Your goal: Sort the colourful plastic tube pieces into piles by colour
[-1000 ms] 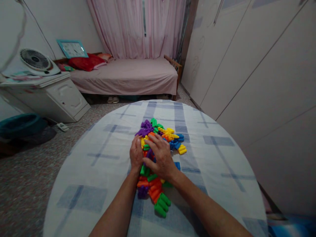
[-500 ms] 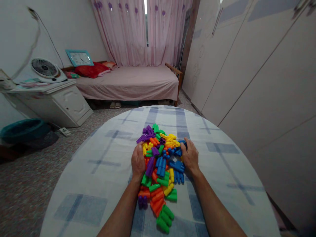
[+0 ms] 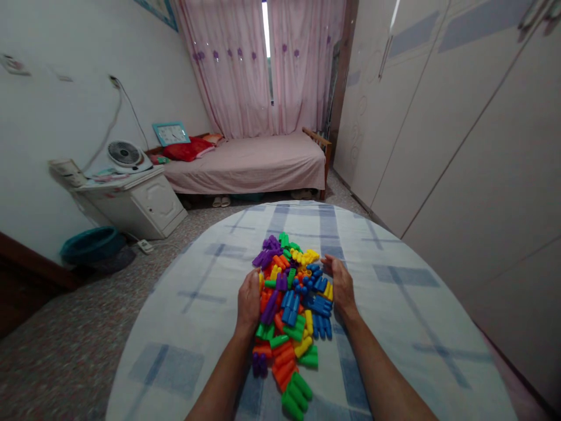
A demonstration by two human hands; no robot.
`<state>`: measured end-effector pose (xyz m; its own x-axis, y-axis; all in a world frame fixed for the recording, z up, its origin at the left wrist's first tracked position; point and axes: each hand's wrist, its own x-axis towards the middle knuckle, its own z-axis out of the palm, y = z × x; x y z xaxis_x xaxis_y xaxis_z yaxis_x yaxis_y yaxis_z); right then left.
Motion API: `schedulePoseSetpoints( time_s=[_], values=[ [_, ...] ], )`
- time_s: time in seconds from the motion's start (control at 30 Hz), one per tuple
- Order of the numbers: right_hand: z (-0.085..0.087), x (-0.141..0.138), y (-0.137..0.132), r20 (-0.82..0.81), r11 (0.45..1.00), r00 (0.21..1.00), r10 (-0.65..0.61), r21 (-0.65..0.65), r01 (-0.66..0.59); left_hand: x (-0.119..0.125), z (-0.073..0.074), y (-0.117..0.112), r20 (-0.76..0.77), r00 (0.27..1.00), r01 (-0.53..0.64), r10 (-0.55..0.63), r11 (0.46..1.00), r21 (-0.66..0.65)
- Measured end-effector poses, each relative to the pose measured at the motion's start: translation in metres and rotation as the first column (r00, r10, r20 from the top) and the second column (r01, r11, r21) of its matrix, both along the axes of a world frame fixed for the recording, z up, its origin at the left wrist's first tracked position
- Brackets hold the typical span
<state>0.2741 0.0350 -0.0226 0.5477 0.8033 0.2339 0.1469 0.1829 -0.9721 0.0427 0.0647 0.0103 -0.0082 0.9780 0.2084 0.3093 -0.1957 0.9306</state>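
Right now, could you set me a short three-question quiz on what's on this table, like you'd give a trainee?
1. True or false: the left hand and the right hand rest on opposite sides of the pile of plastic blocks.
2. The cloth on the table is: A) plain red, B) white with blue checks, C) green-striped.
3. Which colour are the blocks at the pile's end nearest the camera?
Key: 1 true; 2 B; 3 green.

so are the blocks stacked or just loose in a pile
Loose pile: the blocks lie jumbled on the tablecloth, left hand and right hand against its sides.
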Motion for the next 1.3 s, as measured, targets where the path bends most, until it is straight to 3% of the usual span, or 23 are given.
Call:
schedulePoseSetpoints(
  time_s=[0.17,0.37,0.57,0.73,0.97,1.17,1.3],
  values=[
    [0.002,-0.003,-0.003,-0.025,0.999,0.999,-0.021,-0.027,0.020,-0.019,0.012,0.013,-0.131,0.991,0.002,-0.015,0.995,-0.095],
    [0.004,-0.003,-0.002,-0.002,0.998,1.000,-0.006,-0.062,0.006,-0.031,0.021,0.073,-0.427,0.904,0.056,-0.005,0.993,0.105],
    [0.008,-0.003,-0.002,-0.007,0.996,1.000,0.001,-0.087,-0.002,0.016,0.016,0.137,-0.537,0.830,0.186,-0.154,0.982,0.006],
    [0.012,-0.004,-0.005,0.019,0.990,1.000,0.001,-0.139,0.002,0.060,0.018,0.163,-0.605,0.737,0.285,-0.300,0.950,-0.125],
    [0.012,-0.004,-0.005,0.064,0.988,0.998,-0.002,-0.155,0.012,0.083,0.029,0.159,-0.655,0.600,0.378,-0.459,0.884,-0.274],
    [0.010,-0.003,-0.004,0.070,0.985,0.997,-0.019,-0.171,0.030,0.070,0.049,0.136,-0.603,0.545,0.527,-0.583,0.797,-0.295],
    [0.009,-0.003,-0.004,0.093,0.987,0.996,-0.006,-0.158,0.020,0.055,0.059,0.106,-0.551,0.551,0.609,-0.627,0.753,-0.248]
  ],
)
